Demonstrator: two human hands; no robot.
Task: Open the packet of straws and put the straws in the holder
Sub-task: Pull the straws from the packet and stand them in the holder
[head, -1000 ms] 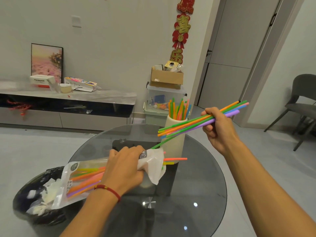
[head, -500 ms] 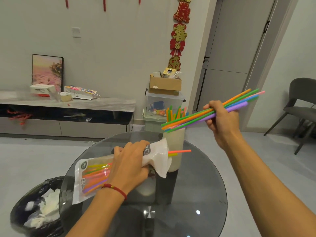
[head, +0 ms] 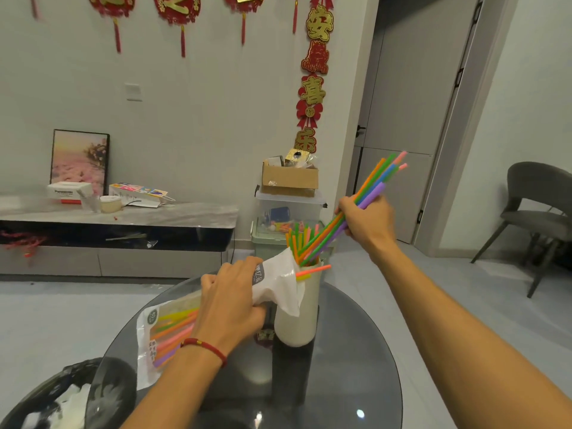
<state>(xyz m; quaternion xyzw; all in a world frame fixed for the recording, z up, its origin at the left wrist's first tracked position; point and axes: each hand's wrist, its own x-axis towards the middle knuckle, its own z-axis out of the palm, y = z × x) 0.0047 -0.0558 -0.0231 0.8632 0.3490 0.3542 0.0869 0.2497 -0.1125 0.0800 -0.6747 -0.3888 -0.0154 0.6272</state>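
Observation:
My left hand (head: 227,300) grips the open white plastic packet of straws (head: 168,329) above the round glass table (head: 356,366); coloured straws remain inside and two stick out of its torn end. The white cylindrical holder (head: 298,317) stands on the table just right of the packet, with several straws upright in it. My right hand (head: 368,222) holds a bundle of coloured straws (head: 370,193) tilted steeply, their lower ends dipping into the holder's mouth.
A black-lined bin (head: 62,397) with white scraps sits at the lower left beside the table. Behind the holder are stacked plastic boxes with a cardboard box (head: 289,178) on top. A low cabinet (head: 117,230) runs along the left wall; a grey chair (head: 538,209) is at right.
My right hand has swung the straw bundle from nearly level to steep and brought its lower ends down into the holder. The left hand stays closed on the packet.

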